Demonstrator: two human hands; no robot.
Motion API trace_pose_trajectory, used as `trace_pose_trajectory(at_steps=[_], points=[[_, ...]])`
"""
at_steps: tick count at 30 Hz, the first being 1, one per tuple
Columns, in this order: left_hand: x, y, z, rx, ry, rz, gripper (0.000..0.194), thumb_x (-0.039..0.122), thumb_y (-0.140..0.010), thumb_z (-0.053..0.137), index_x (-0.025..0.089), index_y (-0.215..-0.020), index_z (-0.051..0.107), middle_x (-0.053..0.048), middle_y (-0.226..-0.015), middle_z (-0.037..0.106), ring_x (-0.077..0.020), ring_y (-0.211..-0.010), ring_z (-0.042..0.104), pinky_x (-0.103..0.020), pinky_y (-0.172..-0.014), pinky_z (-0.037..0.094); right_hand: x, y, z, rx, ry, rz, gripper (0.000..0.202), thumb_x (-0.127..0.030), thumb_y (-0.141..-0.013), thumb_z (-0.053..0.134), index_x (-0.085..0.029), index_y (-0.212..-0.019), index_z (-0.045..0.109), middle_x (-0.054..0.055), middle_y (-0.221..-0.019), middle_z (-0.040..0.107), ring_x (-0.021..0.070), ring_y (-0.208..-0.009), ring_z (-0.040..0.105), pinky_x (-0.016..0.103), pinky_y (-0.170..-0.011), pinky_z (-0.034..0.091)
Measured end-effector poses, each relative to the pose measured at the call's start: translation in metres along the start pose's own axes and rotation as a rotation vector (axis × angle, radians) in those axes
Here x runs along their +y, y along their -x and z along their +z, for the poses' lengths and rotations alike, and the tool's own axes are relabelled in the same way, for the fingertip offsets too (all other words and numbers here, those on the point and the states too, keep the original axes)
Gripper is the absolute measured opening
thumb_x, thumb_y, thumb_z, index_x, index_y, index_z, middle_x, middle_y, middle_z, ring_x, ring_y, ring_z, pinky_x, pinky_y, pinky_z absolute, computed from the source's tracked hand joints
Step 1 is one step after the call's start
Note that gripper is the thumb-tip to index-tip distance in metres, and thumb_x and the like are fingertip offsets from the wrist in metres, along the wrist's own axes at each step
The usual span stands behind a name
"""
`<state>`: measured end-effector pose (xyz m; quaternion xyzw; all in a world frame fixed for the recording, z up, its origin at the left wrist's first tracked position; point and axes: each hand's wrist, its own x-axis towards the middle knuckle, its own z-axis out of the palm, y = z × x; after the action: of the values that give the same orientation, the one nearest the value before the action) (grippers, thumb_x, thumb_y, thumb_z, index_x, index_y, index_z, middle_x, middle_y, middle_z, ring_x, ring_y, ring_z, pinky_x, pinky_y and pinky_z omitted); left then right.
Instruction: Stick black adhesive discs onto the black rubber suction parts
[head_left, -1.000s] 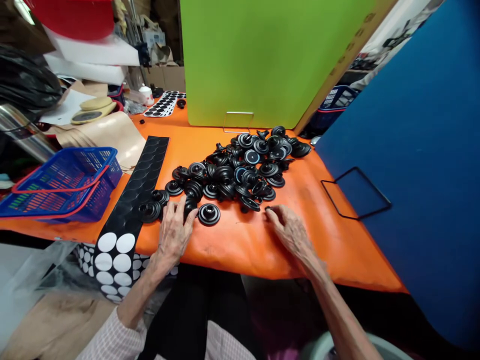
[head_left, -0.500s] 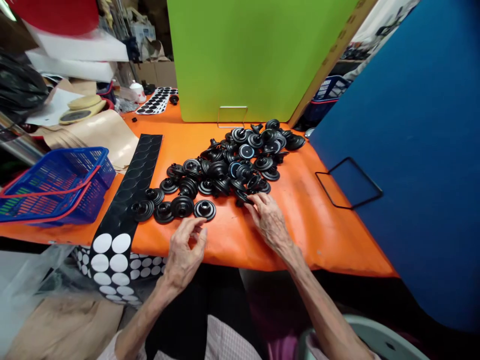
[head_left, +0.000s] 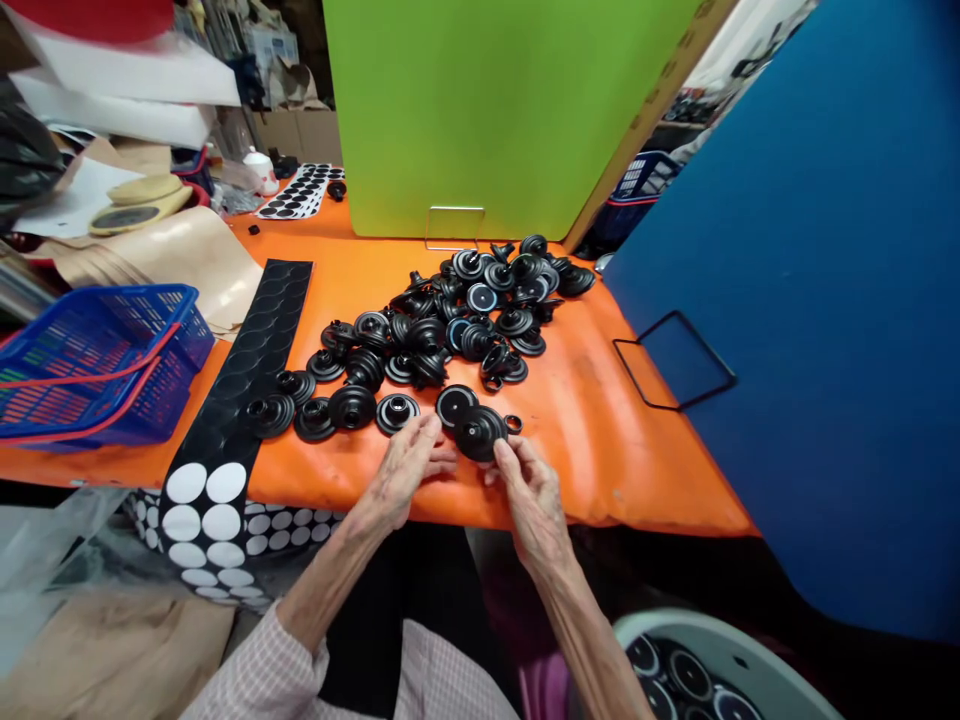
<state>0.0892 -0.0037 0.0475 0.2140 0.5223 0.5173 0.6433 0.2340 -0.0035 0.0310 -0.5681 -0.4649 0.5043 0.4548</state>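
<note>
A black round stepped disc (head_left: 480, 433) is pinched at its lower right edge by my right hand (head_left: 534, 490), near the table's front. Another black disc with a pale ring line (head_left: 456, 405) lies just behind it, partly overlapped. My left hand (head_left: 409, 468) is beside these two, fingers stretched out, its fingertips close to the rear disc; whether they touch it I cannot tell. To the left, a disc with a raised hub (head_left: 397, 413) sits in a short row of similar discs. Behind spreads a loose pile of black discs (head_left: 427, 335).
A black strip of round stickers (head_left: 262, 330) hangs over the orange table's (head_left: 637, 470) front edge. Left stands a blue basket (head_left: 161, 400) with red handles. A green board (head_left: 510, 120) and a blue board (head_left: 787, 300) border the table. A pale tub (head_left: 637, 630) of discs is below right.
My right hand has drawn a disc from the pile's front edge towards me. My left hand has moved right, towards it. The view has shifted slightly right.
</note>
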Motion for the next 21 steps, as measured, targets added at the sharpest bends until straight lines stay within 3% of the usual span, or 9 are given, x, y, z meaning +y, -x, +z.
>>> trace_pose_trajectory(at_steps=[6,11,15,18,21], points=[[-0.006,-0.020,0.016,0.097,-0.052,0.100,0.038,0.033,-0.070,0.070,0.018,-0.099,0.052,0.001,-0.071,0.059,-0.0128,-0.056,0.059,-0.026,-0.055,0.048,-0.001,0.011,-0.009,-0.088,-0.072,0.044,0.039,-0.058,-0.078,0.062,-0.019,-0.082,0.059,-0.002,-0.062,0.060,0.0113,-0.058,0.053,0.024,-0.061,0.044],[-0.015,-0.038,0.028,0.189,-0.105,0.195,0.023,0.021,-0.065,0.070,0.017,-0.082,0.055,0.003,-0.068,0.054,-0.0093,-0.062,0.052,-0.020,-0.059,0.041,0.001,0.015,-0.018,-0.150,-0.084,0.075,0.039,-0.057,-0.079,0.064,-0.018,-0.081,0.058,-0.003,-0.060,0.058,0.0097,-0.056,0.051,0.022,-0.058,0.042],[-0.014,-0.050,0.033,0.210,-0.149,0.222,0.016,0.020,-0.068,0.068,0.016,-0.074,0.054,0.002,-0.070,0.056,-0.0102,-0.065,0.053,-0.022,-0.063,0.042,0.003,0.014,-0.020,-0.233,-0.118,0.107,0.040,-0.057,-0.078,0.064,-0.018,-0.080,0.059,-0.003,-0.058,0.056,0.0089,-0.055,0.048,0.021,-0.056,0.039],[-0.007,-0.042,0.028,0.174,-0.189,0.220,0.019,0.028,-0.072,0.068,0.016,-0.083,0.059,-0.001,-0.071,0.059,-0.0133,-0.066,0.057,-0.025,-0.064,0.045,0.004,0.014,-0.018,-0.203,-0.186,0.135,0.040,-0.057,-0.077,0.065,-0.018,-0.080,0.059,-0.004,-0.058,0.056,0.0086,-0.054,0.048,0.020,-0.055,0.038],[-0.002,-0.019,0.015,0.091,-0.284,0.209,0.030,0.040,-0.075,0.068,0.015,-0.090,0.065,-0.005,-0.078,0.065,-0.0164,-0.073,0.061,-0.027,-0.067,0.048,0.004,0.018,-0.012,-0.160,-0.243,0.138,0.039,-0.057,-0.078,0.065,-0.018,-0.084,0.060,-0.003,-0.060,0.057,0.0088,-0.055,0.049,0.021,-0.055,0.039]])
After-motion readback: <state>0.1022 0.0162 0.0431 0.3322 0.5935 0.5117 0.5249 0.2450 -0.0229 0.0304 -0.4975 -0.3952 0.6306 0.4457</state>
